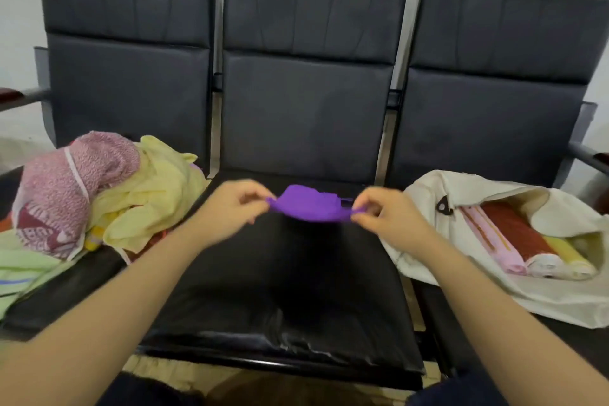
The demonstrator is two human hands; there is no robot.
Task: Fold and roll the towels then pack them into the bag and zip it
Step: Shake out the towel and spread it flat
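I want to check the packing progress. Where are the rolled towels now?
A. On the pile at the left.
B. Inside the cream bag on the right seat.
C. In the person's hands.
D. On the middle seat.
B: the rolled towels lie inside the open cream bag on the right seat; the left hand and right hand pinch only a purple towel.

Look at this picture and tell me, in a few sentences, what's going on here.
A person is packing towels. Their left hand and right hand each pinch an end of a purple towel, holding it stretched above the middle seat of a row of black chairs. A pile of loose towels waits on the seat to the left. On the right, a cream bag lies open, with rolled towels packed inside. It is not zipped yet.
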